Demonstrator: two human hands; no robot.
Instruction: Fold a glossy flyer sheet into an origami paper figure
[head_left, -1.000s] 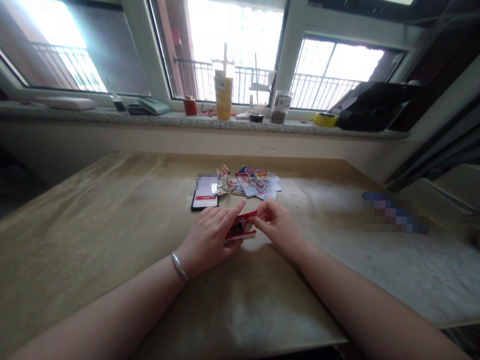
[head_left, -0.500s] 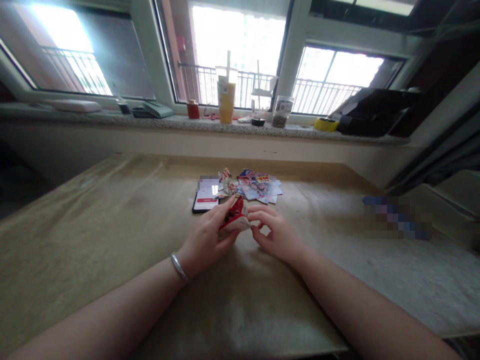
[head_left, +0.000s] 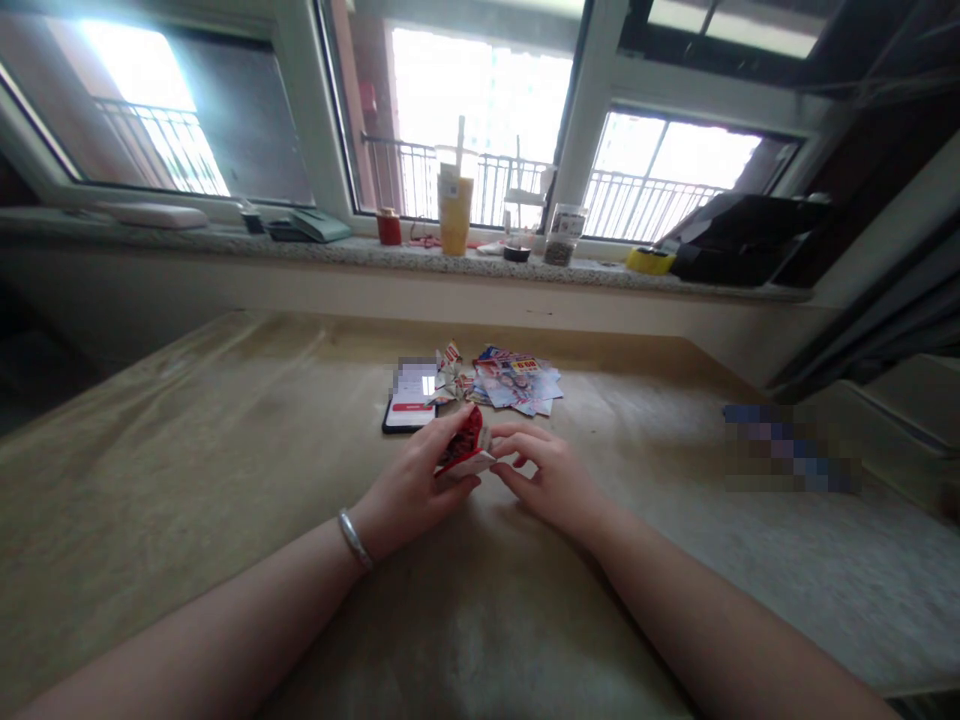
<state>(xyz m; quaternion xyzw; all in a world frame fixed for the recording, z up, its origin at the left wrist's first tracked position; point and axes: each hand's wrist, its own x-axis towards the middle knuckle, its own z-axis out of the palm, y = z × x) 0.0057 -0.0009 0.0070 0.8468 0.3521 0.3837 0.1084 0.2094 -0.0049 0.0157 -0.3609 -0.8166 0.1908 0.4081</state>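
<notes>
A small red-and-white packet (head_left: 466,452) is in my left hand (head_left: 409,470), its mouth spread open toward me and its inside dark red. What lies inside is too small to make out. My right hand (head_left: 551,475) has its thumb and forefinger pinched at the packet's right edge, the other fingers curled. A phone (head_left: 412,408) with a lit screen lies flat just beyond my left hand. Past the packet are crumpled wrappers (head_left: 450,380) and a fanned pile of printed cards (head_left: 517,382).
Both forearms rest over a yellowish covered table (head_left: 225,480). Along the granite windowsill (head_left: 420,258) stand a cup of orange drink (head_left: 454,215), a red jar (head_left: 388,227), a clear tub (head_left: 564,235), yellow tape (head_left: 649,260) and a black case (head_left: 735,240). A blurred blue strip (head_left: 787,445) lies right.
The packet's mouth has tipped and gapes wider, showing more of its inside. Both hands keep their hold with small finger shifts. The whole view has moved slightly down.
</notes>
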